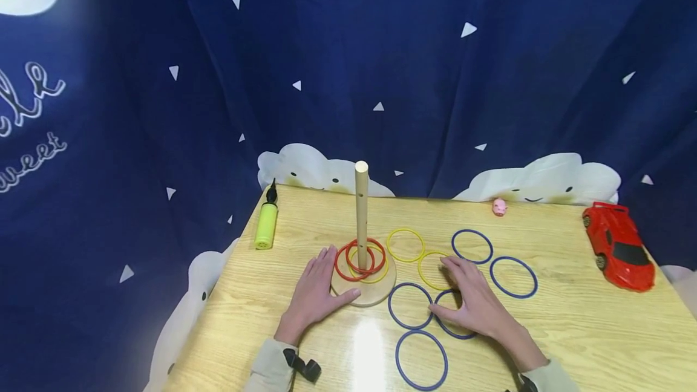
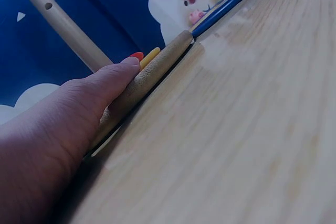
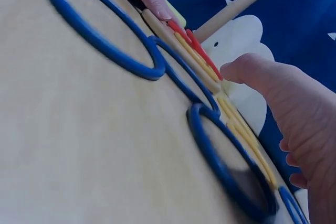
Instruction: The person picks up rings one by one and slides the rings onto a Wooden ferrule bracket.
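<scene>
Round wooden base [image 1: 356, 295] flat on the bench [image 1: 572, 337], near the middle of the head view; rising from it, an upright wooden post [image 1: 362, 216], centre of the clock for every direction below; around the foot of the post, two red rings [image 1: 383, 253] overlapping, plus a yellow ring [image 1: 388, 268] beneath them; at 8 to 9 o'clock, left hand [image 1: 314, 295] against the base, released rather than clenched, fingers straight along the rim and thumb stretched out onto the wood at about 7 o'clock; between 3 and 4 o'clock, right hand [image 1: 475, 300] hanging above the loose rings, released, fingers and thumb apart, grasping nothing; flat on the bench at 2 and 3 o'clock, two loose yellow rings [image 1: 405, 230], just beside the base, the second partly under the right hand in the head view; farther along at about 3 o'clock, two blue rings [image 1: 512, 258] next to each other; around 4 o'clock, two more blue rings, touching or nearly so, one partly hidden behind the right hand; at 5 o'clock, a fifth, close below them; at 10 o'clock, a lime-green pump [image 1: 265, 226] with black nozzle; at 2 o'clock, a small pink pig [image 1: 499, 207] near the back edge; far out at 3 o'clock, a red toy car [image 1: 621, 250]; at 12 o'clock, behind everything, a dark blue curtain [image 1: 381, 47] with white triangles, clouds and lettering; at 7 and 4 o'clock, pale sleeves [image 1: 270, 368] with black wrist straps [image 1: 296, 360].
</scene>
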### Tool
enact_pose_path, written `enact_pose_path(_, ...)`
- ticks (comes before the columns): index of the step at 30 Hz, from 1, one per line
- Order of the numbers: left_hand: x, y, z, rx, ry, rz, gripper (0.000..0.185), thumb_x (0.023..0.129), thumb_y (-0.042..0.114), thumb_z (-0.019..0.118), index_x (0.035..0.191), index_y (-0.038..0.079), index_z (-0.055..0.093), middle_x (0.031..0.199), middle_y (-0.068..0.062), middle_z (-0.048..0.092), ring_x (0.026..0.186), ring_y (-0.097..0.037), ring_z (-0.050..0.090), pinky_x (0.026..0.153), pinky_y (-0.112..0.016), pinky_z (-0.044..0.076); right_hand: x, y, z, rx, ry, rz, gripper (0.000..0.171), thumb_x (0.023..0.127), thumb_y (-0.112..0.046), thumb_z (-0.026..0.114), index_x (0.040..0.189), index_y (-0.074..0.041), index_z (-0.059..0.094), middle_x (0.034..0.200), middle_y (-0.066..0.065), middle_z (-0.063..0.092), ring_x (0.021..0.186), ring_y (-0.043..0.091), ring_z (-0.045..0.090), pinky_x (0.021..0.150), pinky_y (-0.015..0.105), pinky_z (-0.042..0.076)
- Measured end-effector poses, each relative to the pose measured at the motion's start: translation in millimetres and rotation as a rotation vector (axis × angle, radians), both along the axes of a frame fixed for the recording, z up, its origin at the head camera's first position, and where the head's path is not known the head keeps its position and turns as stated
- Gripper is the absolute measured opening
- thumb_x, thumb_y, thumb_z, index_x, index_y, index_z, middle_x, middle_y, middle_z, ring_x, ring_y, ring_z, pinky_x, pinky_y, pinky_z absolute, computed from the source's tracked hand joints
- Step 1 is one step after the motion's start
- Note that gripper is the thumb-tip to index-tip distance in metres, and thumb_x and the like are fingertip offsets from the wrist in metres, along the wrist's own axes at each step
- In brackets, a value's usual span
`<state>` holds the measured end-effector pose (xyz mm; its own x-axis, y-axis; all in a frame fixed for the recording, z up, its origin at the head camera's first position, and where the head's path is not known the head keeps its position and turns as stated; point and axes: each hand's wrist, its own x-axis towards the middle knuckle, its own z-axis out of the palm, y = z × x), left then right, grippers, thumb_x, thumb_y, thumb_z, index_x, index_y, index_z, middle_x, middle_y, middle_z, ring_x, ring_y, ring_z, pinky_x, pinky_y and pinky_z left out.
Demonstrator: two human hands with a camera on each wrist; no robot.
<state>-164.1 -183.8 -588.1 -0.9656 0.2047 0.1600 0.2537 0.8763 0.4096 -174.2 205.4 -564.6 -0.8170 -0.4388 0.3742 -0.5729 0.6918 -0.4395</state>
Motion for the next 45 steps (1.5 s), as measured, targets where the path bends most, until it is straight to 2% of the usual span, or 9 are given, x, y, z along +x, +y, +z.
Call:
enact_pose_path(7, -1.7, 0.3, 0.0, -0.009, -0.018, 0.011, 0.122, 0.084, 0.092, 0.048, 0.168, 0.009, 0.017, 0.174, -0.006, 0.021, 0.161, -0.022, 0.015, 0.131, -0.045, 0.017, 28.2, 20.0, -7.2, -0.014, 0.004, -0.061, 0.103, 0.072, -0.056, 0.091, 0.15, -0.002, 0.051, 0.148, 0.017, 0.052, 0.137, 0.035, 0.045, 0.111, 0.055, 0.034)
enact_pose_path(12, -2.4, 0.4, 1.3, -0.011, -0.02, 0.012, 0.122, 0.084, 0.092, 0.047, 0.168, 0.008, 0.016, 0.174, -0.006, 0.021, 0.161, -0.022, 0.015, 0.131, -0.044, 0.016, 39.7, 28.1, -13.1, -0.028, -0.017, -0.095, 0.106, 0.069, -0.057, 0.092, 0.151, -0.003, 0.051, 0.148, 0.018, 0.051, 0.137, 0.036, 0.044, 0.109, 0.053, 0.034)
enact_pose_path(16, -3.5, 0.8, 2.4, -0.012, -0.015, 0.012, 0.122, 0.084, 0.091, 0.047, 0.168, 0.008, 0.016, 0.174, -0.006, 0.021, 0.161, -0.022, 0.015, 0.131, -0.044, 0.016, 42.2, 32.8, -17.4, -0.033, -0.019, -0.115, 0.11, 0.066, -0.057, 0.094, 0.15, -0.002, 0.051, 0.146, 0.02, 0.051, 0.134, 0.04, 0.044, 0.105, 0.061, 0.035)
enact_pose_path(21, -4.7, 1.8, 2.9, -0.006, -0.016, 0.01, 0.122, 0.084, 0.091, 0.047, 0.168, 0.008, 0.016, 0.174, -0.006, 0.02, 0.161, -0.021, 0.014, 0.131, -0.045, 0.016, 42.4, 36.9, -21.5, -0.03, 0.0, -0.143, 0.109, 0.063, -0.058, 0.094, 0.146, 0.0, 0.054, 0.143, 0.021, 0.053, 0.131, 0.043, 0.045, 0.103, 0.064, 0.036)
enact_pose_path(28, -3.5, 0.2, -0.9, -0.028, -0.021, 0.01, 0.122, 0.084, 0.093, 0.045, 0.169, 0.01, 0.015, 0.174, -0.005, 0.019, 0.161, -0.022, 0.014, 0.131, -0.042, 0.013, 44.8, 35.9, -26.8, -0.018, 0.01, -0.163, 0.101, 0.062, -0.062, 0.093, 0.137, -0.003, 0.062, 0.141, 0.018, 0.053, 0.127, 0.042, 0.045, 0.101, 0.061, 0.036)
enact_pose_path(37, -1.6, -0.7, -3.5, -0.029, -0.012, 0.0, 0.122, 0.084, 0.092, 0.045, 0.168, 0.009, 0.016, 0.174, -0.008, 0.021, 0.161, -0.024, 0.016, 0.131, -0.043, 0.014, 49.4, 38.3, -27.5, -0.111, -0.004, -0.121, 0.093, 0.06, -0.047, 0.1, 0.133, -0.002, 0.064, 0.139, 0.016, 0.054, 0.125, 0.037, 0.044, 0.097, 0.053, 0.036)
enact_pose_path(45, -0.9, 0.2, -2.9, -0.027, -0.011, -0.003, 0.121, 0.085, 0.091, 0.047, 0.168, 0.008, 0.016, 0.174, -0.006, 0.021, 0.161, -0.022, 0.015, 0.131, -0.044, 0.015, 47.7, 38.9, -28.5, -0.107, 0.034, -0.141, 0.09, 0.055, -0.049, 0.1, 0.126, -0.004, 0.067, 0.13, 0.011, 0.058, 0.12, 0.032, 0.048, 0.097, 0.049, 0.036)
